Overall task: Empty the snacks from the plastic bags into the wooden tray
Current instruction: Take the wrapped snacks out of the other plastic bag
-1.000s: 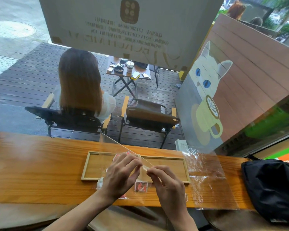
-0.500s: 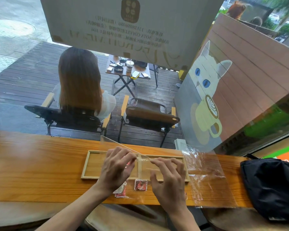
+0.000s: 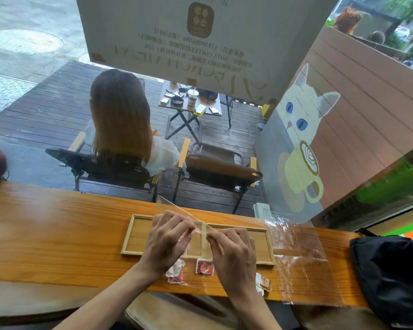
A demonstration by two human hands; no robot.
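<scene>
Two hands, the left hand (image 3: 167,236) and the right hand (image 3: 234,253), hold one clear plastic bag (image 3: 196,239). A second plastic bag (image 3: 298,256) lies flat. One wooden tray (image 3: 138,236) sits on the counter (image 3: 45,234). Three snack packets show near the front edge: (image 3: 175,273), (image 3: 204,266), (image 3: 262,283). One black bag (image 3: 391,277) sits at the right end.

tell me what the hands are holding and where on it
Both hands, left and right, pinch one clear plastic bag at its top edge, over the tray. The fingertips nearly meet at the bag's mouth.

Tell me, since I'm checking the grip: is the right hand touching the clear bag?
Touching. The head view shows the right hand pinching the clear bag's top edge above the wooden tray.
</scene>
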